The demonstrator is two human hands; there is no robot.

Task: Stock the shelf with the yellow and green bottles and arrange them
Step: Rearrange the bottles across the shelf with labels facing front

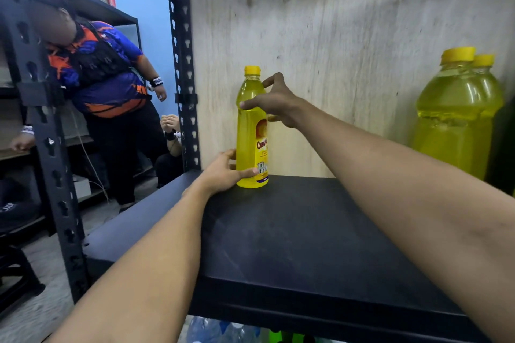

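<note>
Far to the left of the small yellow bottle, a person in a blue and orange shirt stands by another rack. Closer to the bottle on that side is a black metal post full of holes.

The bottle stands upright on the black shelf, near its back left corner and just in front of the wooden wall. It has a yellow cap and a label with red letters.

The left hand is at the bottom of the bottle. Its fingers are curled round the base, with the thumb in front and the others behind, so it holds the bottle.

The right hand reaches the top part of the bottle from the right side. Its thumb lies across the front and a bent finger touches the bottle just under the cap, so it grips the bottle too.

Well to the right of the bottle, two big yellow bottles stand on the same shelf, one partly behind the other.

Below the bottle, under the shelf, the tops of some clear bottles peek out.
</note>
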